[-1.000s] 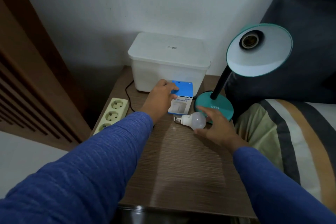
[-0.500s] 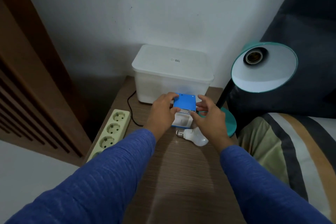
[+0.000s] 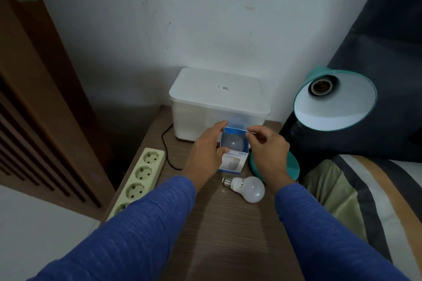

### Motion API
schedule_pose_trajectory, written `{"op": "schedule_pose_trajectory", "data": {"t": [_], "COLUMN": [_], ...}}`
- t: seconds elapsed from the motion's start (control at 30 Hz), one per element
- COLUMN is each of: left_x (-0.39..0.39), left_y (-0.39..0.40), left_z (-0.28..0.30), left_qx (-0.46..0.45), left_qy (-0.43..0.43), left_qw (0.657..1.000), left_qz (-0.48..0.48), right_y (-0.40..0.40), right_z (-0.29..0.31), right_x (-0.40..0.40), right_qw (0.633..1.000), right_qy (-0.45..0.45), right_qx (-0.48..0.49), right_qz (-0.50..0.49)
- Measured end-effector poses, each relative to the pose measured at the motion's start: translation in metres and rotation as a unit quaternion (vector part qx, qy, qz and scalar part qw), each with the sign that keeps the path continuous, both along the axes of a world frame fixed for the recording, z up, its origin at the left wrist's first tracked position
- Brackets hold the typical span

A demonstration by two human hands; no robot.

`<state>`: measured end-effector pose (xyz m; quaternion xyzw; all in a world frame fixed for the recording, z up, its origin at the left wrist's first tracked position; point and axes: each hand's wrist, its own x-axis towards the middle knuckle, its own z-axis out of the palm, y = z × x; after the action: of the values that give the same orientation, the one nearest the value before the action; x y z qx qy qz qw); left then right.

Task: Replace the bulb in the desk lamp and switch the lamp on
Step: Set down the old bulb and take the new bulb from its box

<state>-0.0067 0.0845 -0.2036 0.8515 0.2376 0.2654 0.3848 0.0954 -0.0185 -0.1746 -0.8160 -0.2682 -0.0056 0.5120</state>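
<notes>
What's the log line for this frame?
left hand: holds blue-white cardboard box | right hand: opens flap | lamp socket: empty | white bulb: on table

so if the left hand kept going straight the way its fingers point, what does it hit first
Most likely the white lidded container right behind the small blue box the left hand steadies. Depth is unclear, but nothing else shows between them.

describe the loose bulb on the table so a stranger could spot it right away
Start at the wooden bedside table, in front of the white lidded tub. The loose bulb lies on its side there, screw cap pointing left. Unlike the bulb in the blue box, it is unpackaged.
</notes>
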Motion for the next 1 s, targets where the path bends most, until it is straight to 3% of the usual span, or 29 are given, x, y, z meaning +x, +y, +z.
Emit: {"op": "schedule_pose_trajectory", "data": {"t": [0.23,0.37,0.63,1.0], "left_x": [-0.002,0.007,0.017,0.017], "left_y": [0.015,0.025,0.033,0.033], "left_z": [0.005,0.014,0.019,0.019], "left_qx": [0.137,0.120,0.055,0.078], "left_qy": [0.066,0.139,0.175,0.185], "left_qw": [0.986,0.977,0.975,0.973], "left_qz": [-0.066,-0.105,-0.127,-0.112], "right_y": [0.010,0.007,0.005,0.027], "right_z": [0.012,0.007,-0.016,-0.004], "right_x": [0.006,0.003,0.022,0.042], "right_qw": [1.000,0.999,0.978,0.908], "right_qy": [0.007,0.002,-0.035,-0.084], "right_qx": [0.020,0.038,-0.185,-0.361], "right_qz": [-0.016,-0.023,0.087,0.195]}}
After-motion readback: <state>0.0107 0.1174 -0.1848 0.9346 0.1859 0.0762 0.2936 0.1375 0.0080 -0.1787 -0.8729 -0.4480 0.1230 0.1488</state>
